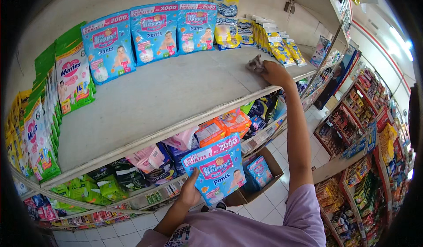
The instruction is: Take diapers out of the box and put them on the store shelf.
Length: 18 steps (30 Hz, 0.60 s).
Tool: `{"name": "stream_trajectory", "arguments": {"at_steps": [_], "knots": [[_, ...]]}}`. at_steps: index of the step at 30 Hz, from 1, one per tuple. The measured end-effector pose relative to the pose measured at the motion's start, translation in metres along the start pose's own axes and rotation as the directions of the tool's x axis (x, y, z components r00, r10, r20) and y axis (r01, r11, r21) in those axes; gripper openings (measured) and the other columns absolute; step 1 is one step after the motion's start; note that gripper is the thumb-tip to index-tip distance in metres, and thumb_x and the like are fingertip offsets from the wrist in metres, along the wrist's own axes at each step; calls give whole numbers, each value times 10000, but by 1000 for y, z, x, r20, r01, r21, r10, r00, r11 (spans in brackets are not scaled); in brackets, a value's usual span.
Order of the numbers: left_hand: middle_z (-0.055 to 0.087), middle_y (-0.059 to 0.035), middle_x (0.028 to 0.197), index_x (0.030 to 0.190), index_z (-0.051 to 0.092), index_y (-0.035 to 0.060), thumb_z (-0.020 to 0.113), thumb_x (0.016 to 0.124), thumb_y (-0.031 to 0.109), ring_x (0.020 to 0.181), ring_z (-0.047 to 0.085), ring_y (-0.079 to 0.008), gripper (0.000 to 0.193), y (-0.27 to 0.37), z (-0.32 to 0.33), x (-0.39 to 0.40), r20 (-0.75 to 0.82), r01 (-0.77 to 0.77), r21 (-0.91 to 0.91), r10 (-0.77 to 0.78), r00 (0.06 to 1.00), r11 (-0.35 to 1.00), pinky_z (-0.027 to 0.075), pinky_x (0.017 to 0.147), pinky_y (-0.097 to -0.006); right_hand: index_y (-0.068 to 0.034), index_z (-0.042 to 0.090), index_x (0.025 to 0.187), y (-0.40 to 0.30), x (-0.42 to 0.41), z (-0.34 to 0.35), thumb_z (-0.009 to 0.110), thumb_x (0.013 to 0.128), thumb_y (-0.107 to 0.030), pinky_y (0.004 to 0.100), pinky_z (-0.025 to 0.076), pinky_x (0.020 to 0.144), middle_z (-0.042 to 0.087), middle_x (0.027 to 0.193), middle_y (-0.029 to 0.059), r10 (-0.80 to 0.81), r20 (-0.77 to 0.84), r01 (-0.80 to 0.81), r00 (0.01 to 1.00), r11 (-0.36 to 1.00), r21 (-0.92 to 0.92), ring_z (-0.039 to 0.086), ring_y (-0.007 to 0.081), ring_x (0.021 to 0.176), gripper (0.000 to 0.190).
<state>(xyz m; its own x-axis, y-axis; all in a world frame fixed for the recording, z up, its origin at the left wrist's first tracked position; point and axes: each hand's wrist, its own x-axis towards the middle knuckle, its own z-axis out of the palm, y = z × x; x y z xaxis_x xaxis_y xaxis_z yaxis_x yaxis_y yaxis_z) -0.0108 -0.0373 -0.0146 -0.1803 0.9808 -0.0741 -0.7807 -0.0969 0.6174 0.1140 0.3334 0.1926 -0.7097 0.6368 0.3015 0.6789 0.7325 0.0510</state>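
My left hand (191,191) grips a blue Baby Happy diaper pants pack (216,172) by its lower left edge, in front of the shelving. On the right part of the upper shelf (132,101), my right hand (276,72) holds a crumpled greyish cloth (256,64) against the board. Just beyond that hand lie small yellow diaper packs (281,50). Three more blue packs (153,33) stand along the shelf's back, with a tall yellow pack (227,20) to their right. Green and white Merries packs (74,76) stand at the left.
An open cardboard box (276,177) on the tiled floor holds blue packs (259,171). The lower shelf carries orange packs (210,133), pink packs (148,159) and green packs (112,187). A metal upright (320,62) stands beyond my right forearm. Display racks (357,177) full of goods stand at the right.
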Motion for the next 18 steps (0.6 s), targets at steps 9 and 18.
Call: {"name": "stream_trajectory", "arguments": {"at_steps": [9,18], "knots": [[396,-110,1330,1335,283,41,392,943,374,1211,407,-224,526,14,-10,-17,-47,-62,-87,58,997,994,334,1007,-392,62,553,1058,-156,-161,-11,534,825,3,291,435,845,598,1078,108,534,-771,107,347,794,598,569,173,975,241],[427,-56,1234,1314,309,15,291,968,398,1110,424,-136,517,-35,-16,10,47,-75,226,66,997,971,318,978,-285,12,343,1323,-243,-261,140,487,798,-104,469,113,1078,272,1406,209,97,-230,101,968,689,717,205,340,1330,557]]}}
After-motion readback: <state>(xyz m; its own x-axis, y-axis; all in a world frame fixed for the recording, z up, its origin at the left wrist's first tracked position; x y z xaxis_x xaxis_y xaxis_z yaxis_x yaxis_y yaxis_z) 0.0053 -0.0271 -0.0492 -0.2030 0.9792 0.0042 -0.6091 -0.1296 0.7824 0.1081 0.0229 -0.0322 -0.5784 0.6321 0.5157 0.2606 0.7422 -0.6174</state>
